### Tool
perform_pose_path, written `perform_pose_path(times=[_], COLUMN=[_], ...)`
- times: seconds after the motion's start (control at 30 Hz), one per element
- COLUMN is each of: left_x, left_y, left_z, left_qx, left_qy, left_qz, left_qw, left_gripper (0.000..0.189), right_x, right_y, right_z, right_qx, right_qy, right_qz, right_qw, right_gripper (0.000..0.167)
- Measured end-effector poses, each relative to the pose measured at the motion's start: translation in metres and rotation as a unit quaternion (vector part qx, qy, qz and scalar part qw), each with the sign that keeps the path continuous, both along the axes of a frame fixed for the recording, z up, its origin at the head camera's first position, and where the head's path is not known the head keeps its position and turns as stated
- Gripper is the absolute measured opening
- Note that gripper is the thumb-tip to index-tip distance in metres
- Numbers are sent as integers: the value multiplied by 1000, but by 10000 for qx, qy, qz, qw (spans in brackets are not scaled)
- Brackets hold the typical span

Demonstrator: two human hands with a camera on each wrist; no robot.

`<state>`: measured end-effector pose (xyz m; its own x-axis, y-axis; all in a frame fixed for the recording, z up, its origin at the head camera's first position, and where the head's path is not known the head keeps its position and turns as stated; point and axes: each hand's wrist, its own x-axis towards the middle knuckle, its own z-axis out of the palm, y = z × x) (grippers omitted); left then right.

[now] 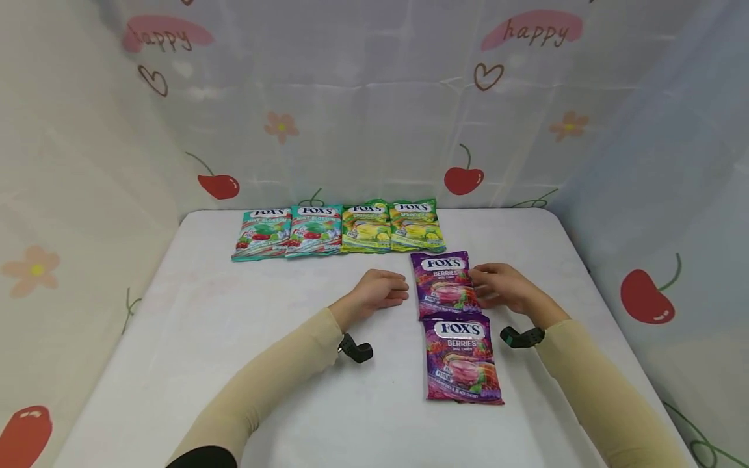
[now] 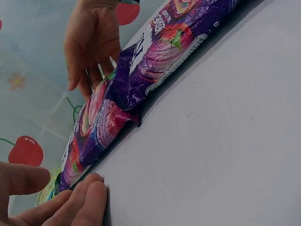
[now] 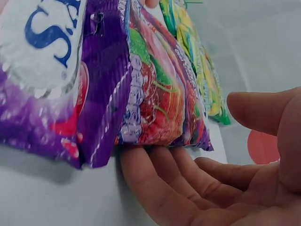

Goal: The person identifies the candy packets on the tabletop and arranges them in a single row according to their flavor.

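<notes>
Two purple Fox's Berries candy bags lie one above the other on the white table. The lower edge of the far bag meets the top of the near bag. My right hand is at the far bag's right side; the right wrist view shows its fingertips right at the bag's lower edge, thumb raised apart. To the left of the same bag is my left hand, its fingers extended toward the bag with a small gap in the head view. Neither hand grips anything.
Along the table's far edge stand two teal Mint Blossom bags and two yellow-green Springtime bags side by side in a row. A printed curtain with cherries and flowers rises behind the table and on both sides.
</notes>
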<state>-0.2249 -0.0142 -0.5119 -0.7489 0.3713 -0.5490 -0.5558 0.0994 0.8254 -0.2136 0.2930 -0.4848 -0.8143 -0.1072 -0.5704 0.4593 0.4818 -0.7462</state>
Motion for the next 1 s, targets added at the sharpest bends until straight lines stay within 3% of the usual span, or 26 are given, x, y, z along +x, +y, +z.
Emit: perform_pose_path(times=[0.27, 0.6, 1.0], left_x=[0, 0, 3], left_y=[16, 34, 48], left_z=[1, -1, -2], left_qx=[-49, 115, 296], left_qy=[15, -207, 7], left_qz=[-183, 112, 225], left_qw=[9998, 9997, 9993], left_gripper=[39, 47, 43], right_x=[0, 2, 7], right_y=[-8, -12, -16], right_z=[4, -2, -9], right_qx=[-92, -345, -596], right_qy=[-109, -261, -2], right_qz=[58, -62, -225], right_qw=[9999, 9990, 9980], right_gripper=[75, 81, 78])
